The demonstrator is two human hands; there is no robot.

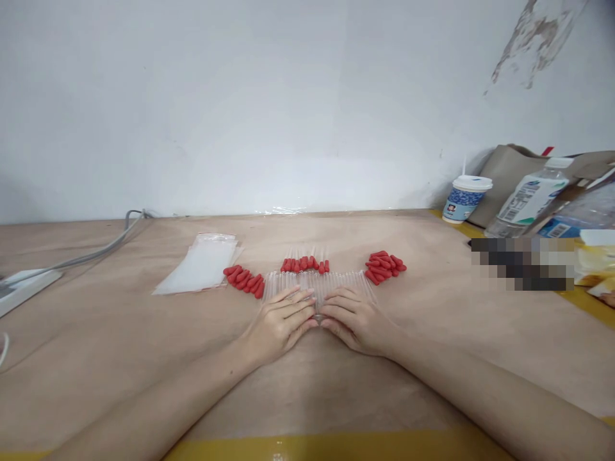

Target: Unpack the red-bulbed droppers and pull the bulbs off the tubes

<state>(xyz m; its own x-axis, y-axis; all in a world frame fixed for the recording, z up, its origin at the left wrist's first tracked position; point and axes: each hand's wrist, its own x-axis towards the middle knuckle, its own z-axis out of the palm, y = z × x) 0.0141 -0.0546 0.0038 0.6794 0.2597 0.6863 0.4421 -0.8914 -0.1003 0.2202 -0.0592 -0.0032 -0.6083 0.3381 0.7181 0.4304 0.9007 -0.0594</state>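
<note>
A row of thin clear tubes lies side by side on the table, pointing away from me. My left hand rests on the left half of the row, fingers stretched out over the tubes. Mirroring it, my right hand lies over the right half, with its fingertips close to the left ones. Both palms hide the near part of the tubes. Just beyond stand out several droppers with red rubber bulbs, their clear stems towards the wall. Loose red bulbs lie in a left pile and a right pile.
Clear plastic bags are stacked left of the tubes. A power strip with a grey cable sits far left. On the right stand a paper cup, a plastic bottle and a beige bag. A wall borders the back.
</note>
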